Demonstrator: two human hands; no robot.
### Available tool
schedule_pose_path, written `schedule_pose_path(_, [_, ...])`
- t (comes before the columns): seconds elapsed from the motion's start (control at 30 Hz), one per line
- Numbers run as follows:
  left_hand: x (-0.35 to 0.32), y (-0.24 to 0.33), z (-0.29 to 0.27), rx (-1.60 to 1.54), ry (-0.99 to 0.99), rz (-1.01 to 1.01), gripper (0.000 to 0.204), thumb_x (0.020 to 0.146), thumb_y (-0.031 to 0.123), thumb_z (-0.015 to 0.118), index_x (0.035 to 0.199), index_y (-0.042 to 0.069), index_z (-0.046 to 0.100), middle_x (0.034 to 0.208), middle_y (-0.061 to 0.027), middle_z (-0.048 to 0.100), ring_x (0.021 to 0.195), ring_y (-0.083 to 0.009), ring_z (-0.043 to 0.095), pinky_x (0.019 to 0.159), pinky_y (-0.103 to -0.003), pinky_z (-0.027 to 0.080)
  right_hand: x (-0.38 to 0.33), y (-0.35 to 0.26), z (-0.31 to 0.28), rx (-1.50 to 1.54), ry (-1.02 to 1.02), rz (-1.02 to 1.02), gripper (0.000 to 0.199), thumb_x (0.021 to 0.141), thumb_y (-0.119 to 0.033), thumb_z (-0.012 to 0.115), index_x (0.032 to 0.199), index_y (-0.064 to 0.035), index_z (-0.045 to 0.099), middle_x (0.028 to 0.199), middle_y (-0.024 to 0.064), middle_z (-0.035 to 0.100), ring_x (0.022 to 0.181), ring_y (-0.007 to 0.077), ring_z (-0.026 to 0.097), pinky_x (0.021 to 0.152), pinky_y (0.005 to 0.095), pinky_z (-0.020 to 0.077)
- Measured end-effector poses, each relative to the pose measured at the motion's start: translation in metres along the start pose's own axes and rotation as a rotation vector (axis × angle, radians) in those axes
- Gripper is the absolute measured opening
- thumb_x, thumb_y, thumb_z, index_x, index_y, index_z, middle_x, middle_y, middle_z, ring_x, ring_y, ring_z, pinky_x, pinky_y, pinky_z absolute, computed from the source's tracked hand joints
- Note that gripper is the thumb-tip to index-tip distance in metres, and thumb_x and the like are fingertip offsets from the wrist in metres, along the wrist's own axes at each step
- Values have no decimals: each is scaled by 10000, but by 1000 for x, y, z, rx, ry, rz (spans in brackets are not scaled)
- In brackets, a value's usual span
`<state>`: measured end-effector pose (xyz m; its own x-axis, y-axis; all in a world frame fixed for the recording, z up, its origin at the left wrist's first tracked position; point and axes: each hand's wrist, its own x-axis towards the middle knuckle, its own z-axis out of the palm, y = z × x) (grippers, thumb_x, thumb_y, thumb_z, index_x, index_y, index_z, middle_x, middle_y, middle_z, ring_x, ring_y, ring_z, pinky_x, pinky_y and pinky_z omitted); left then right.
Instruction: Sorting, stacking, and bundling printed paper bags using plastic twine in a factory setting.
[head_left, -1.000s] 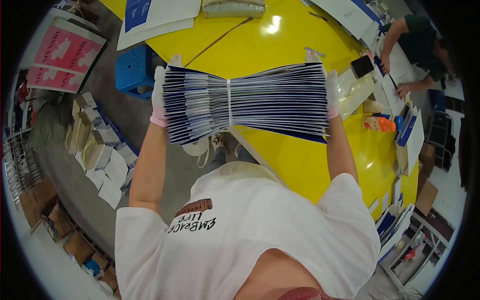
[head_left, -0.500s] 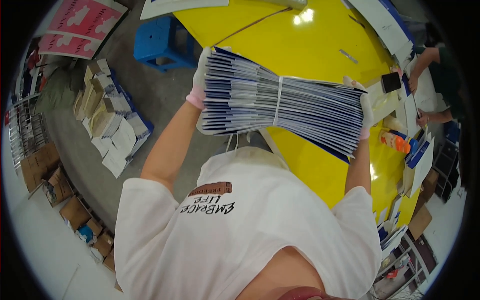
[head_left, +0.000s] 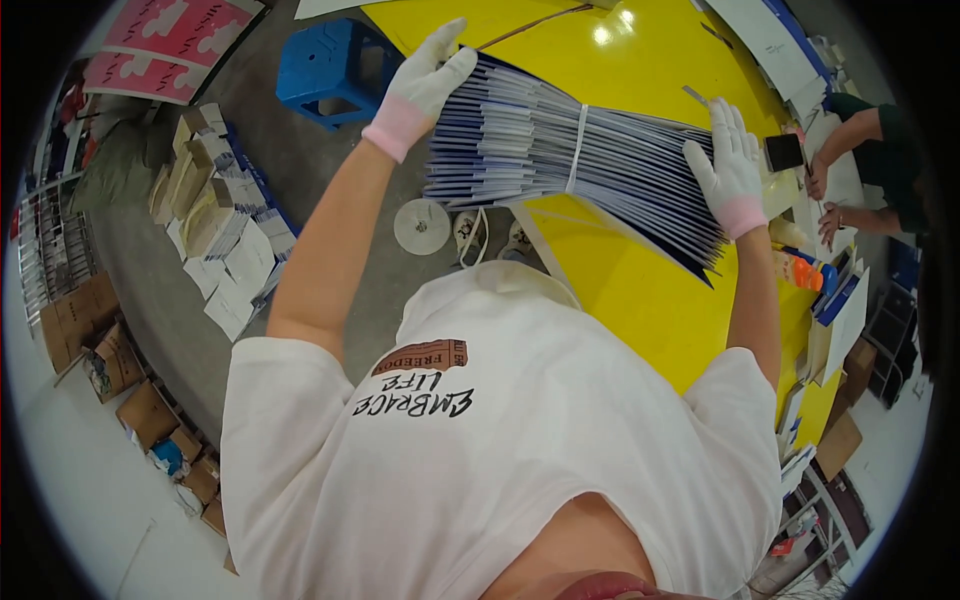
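The strapped bundle (head_left: 530,135) is over the table's (head_left: 650,310) edge, its left end jutting past, with the left hand (head_left: 420,88) and right hand (head_left: 728,165) at opposite ends, thumbs and fingers spread wide.

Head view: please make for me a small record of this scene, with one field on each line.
Bundle: blue and white folded sheets, fanned at both ends
Tie: white band around the middle
Left hand: gloved left hand, open, at the bundle's left end
Right hand: gloved right hand, open, at its right end
Support: yellow table partly beneath; full contact unclear
Left side: blue stool on the floor
Right side: another person's arm
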<state>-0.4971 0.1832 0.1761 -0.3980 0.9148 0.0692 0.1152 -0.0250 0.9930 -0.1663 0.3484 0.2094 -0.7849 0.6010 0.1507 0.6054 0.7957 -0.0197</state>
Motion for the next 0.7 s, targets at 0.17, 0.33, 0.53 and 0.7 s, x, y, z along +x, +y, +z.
schedule_pose_path(0.17, [-6,73,17,742,238,619,608,820,390,557,1239,-29,423,1283,-220,422,1225,-367,358,1038,-437,241,-6,-18,-26,-71,208,-47,752,842,-542,438,1363,-27,269,1415,164,272,1324,298,215,1067,460,138])
schedule_pose_path(0.33, [-12,74,29,1228,-245,239,704,852,516,408,1290,-34,373,1351,-254,328,1295,-357,257,1078,-452,128,-8,-35,0,-51,77,-61,750,843,-554,424,1357,-27,279,1415,159,272,1320,293,224,1072,453,128])
schedule_pose_path(0.53, [-26,88,45,1137,-147,455,697,858,498,423,1288,-47,360,1332,-257,354,1280,-366,285,1070,-449,164,-8,-33,5,-42,143,-5,751,840,-557,428,1354,-29,286,1414,160,277,1321,300,224,1075,433,123])
schedule_pose_path(0.7, [-25,56,26,929,-153,398,718,851,536,416,1328,5,336,1362,-217,338,1295,-353,265,1086,-423,124,-8,-14,13,16,91,-10,681,848,-474,460,1338,-25,314,1400,167,296,1314,301,240,1079,398,140])
